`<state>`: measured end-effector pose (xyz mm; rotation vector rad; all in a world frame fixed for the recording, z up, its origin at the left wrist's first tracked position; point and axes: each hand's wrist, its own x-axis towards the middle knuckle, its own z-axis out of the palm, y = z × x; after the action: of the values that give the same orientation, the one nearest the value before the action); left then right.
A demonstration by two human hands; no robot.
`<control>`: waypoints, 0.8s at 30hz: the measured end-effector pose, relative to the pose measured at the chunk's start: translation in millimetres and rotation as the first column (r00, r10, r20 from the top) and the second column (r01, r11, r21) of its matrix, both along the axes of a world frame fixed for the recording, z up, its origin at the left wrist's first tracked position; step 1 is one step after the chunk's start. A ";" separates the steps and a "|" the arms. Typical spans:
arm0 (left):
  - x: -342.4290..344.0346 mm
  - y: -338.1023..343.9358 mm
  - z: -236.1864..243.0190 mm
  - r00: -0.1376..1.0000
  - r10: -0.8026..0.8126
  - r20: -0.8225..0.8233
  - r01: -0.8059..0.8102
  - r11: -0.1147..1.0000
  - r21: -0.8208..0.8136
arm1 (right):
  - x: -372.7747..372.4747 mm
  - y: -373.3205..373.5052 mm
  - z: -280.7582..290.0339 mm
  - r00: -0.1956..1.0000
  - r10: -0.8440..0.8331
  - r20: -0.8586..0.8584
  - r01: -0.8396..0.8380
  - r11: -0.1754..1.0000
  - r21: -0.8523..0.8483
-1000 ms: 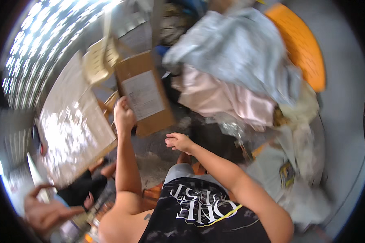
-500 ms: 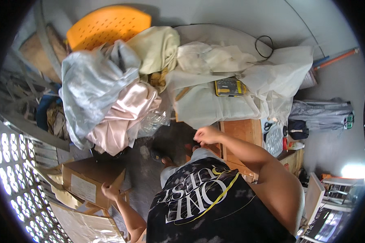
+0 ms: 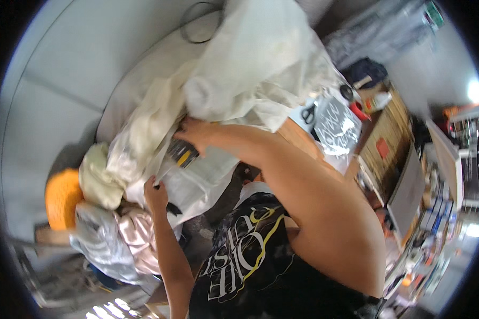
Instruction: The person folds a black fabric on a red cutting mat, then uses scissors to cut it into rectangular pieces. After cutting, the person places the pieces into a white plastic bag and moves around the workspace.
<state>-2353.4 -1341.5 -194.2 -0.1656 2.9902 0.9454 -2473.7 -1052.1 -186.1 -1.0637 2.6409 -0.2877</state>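
Observation:
My left hand (image 3: 155, 196) is closed on the near edge of a white cloth (image 3: 210, 178), beside a small dark shape I cannot make out. Farther in, my right hand (image 3: 193, 132) spans the far end of a flat black-and-yellow case (image 3: 182, 154), its fingers and thumb on either side of it; motion smears it slightly. The case lies on the white cloth. Bunched pale fabric (image 3: 149, 125) rises next to my right fingertips and partly hides them. A larger heap of white sheeting (image 3: 250, 64) spreads beyond my right forearm.
An orange perforated chair back (image 3: 64, 199) stands at left, near silvery cloth (image 3: 104, 242) and pink satin (image 3: 138, 234). To the right are scissors (image 3: 307, 113), a clear plastic packet (image 3: 336, 126) and a wooden crate (image 3: 386, 143). A black cord loop (image 3: 201, 22) hangs by the wall.
My view has turned right and come closer to the white cloth. Both hands have reached forward: the left has taken the cloth's edge, the right has come onto the case.

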 end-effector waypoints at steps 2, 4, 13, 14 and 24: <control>-8.9 10.2 -10.3 0.999 0.028 0.030 -0.021 0.978 -0.206 | 0.9 1.1 1.2 0.998 0.067 -0.020 -0.064 0.990 0.127; -6.7 15.4 -20.5 0.999 0.019 0.033 -0.012 0.977 -0.211 | 10.5 8.1 9.3 0.992 0.097 -0.084 -0.085 0.987 0.139; 5.2 9.6 -55.2 0.999 -0.028 -0.034 0.016 0.951 -0.310 | 216.3 130.0 37.7 0.796 -0.556 0.239 0.605 0.726 -0.328; 1.7 7.0 -59.3 0.995 -0.058 -0.077 0.032 0.955 -0.296 | 244.0 151.9 30.4 0.694 -0.661 0.286 0.716 0.594 -0.367; 2.8 19.7 68.8 0.950 -0.180 -0.254 0.173 0.984 -0.050 | 340.0 359.3 -111.8 0.055 -0.997 -0.062 0.986 0.045 0.162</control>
<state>-2350.6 -1321.7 -125.3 0.2411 3.1805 0.9757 -2133.7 -692.8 -298.0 1.1169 2.7184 -0.3163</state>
